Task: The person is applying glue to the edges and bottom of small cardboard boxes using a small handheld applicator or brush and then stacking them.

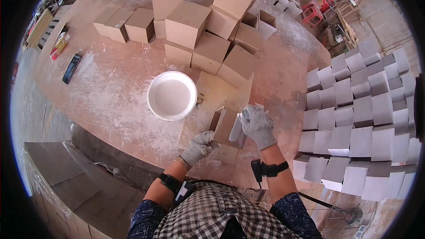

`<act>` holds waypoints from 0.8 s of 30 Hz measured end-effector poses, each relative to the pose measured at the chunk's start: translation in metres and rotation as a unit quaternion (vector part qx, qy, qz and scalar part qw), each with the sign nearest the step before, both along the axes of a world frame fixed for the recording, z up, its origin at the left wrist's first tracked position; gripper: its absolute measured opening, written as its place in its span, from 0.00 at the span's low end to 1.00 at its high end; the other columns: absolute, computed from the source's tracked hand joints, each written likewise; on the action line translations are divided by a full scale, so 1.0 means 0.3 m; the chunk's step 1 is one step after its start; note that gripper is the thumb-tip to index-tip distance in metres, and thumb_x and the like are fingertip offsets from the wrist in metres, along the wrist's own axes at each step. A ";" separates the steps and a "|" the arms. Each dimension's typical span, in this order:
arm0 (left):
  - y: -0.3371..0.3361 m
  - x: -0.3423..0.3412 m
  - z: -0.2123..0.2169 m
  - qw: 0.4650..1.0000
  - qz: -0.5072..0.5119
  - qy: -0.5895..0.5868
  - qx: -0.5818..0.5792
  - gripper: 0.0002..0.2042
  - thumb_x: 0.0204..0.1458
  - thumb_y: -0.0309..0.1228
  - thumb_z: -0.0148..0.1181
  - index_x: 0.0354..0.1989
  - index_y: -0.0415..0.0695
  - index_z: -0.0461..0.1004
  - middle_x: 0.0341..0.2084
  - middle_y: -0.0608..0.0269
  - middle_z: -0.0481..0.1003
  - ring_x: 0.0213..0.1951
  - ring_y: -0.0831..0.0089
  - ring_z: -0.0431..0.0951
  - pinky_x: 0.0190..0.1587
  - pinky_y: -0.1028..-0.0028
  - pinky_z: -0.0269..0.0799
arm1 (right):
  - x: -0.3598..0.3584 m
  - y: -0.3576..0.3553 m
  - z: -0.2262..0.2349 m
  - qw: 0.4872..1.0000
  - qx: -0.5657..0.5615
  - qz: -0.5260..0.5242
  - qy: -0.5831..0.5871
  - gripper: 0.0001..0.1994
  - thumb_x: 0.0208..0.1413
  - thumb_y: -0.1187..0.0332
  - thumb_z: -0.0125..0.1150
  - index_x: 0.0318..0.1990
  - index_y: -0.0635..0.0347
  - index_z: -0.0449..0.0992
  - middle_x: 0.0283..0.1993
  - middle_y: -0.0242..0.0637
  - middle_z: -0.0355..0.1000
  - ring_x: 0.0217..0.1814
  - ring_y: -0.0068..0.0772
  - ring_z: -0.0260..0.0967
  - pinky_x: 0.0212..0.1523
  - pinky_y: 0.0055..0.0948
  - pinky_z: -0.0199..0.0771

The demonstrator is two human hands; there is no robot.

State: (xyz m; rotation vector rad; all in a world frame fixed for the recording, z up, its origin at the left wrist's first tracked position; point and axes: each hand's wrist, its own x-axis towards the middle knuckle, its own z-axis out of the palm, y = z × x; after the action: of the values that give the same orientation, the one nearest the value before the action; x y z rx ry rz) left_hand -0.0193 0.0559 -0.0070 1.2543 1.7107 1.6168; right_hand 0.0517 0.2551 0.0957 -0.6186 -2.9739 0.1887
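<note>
A small brown cardboard box stands tilted on a pale board near the table's front edge. My left hand, in a grey knit glove, grips the box by its near left corner. At the box's right side is my right hand, gloved too, with its fingers closed. A pale grey-white flat piece shows between these fingers and the box; whether it is a tool or the coated box side I cannot tell. Left of the box sits a round white tub with whitish paste inside.
Brown cardboard boxes are piled at the table's far side. Many white-faced boxes stand in rows on the right. A phone lies at the left. Stacked cardboard fills the lower left; a fan stands at lower right.
</note>
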 end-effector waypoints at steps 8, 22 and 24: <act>-0.014 0.010 -0.033 0.999 0.028 0.009 0.014 0.10 0.46 0.27 0.62 0.38 0.43 0.74 0.31 0.54 0.74 0.36 0.52 0.74 0.38 0.63 0.71 | 0.150 -0.139 0.014 0.998 0.036 0.040 -0.034 0.11 0.55 0.58 0.54 0.31 0.55 0.69 0.28 0.43 0.69 0.27 0.49 0.71 0.26 0.44 0.70; -0.014 0.008 -0.045 0.999 0.003 -0.040 -0.016 0.11 0.47 0.28 0.61 0.40 0.44 0.74 0.36 0.55 0.75 0.41 0.52 0.73 0.44 0.60 0.69 | 0.090 -0.038 -0.012 1.000 -0.014 0.001 0.005 0.08 0.56 0.62 0.53 0.29 0.54 0.68 0.29 0.44 0.69 0.31 0.48 0.71 0.30 0.45 0.71; -0.004 0.002 -0.056 0.999 0.006 0.001 -0.037 0.12 0.46 0.27 0.62 0.41 0.45 0.74 0.38 0.55 0.75 0.43 0.53 0.74 0.45 0.62 0.70 | 0.037 0.032 -0.028 0.998 0.003 -0.014 0.057 0.09 0.56 0.61 0.52 0.29 0.54 0.68 0.29 0.43 0.68 0.30 0.49 0.70 0.29 0.45 0.70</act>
State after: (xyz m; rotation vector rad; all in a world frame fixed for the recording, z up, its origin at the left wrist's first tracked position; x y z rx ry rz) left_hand -0.0186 0.0545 -0.0239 1.2134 1.7667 1.5437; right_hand 0.0627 0.2648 0.0873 -0.6260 -2.8550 0.2059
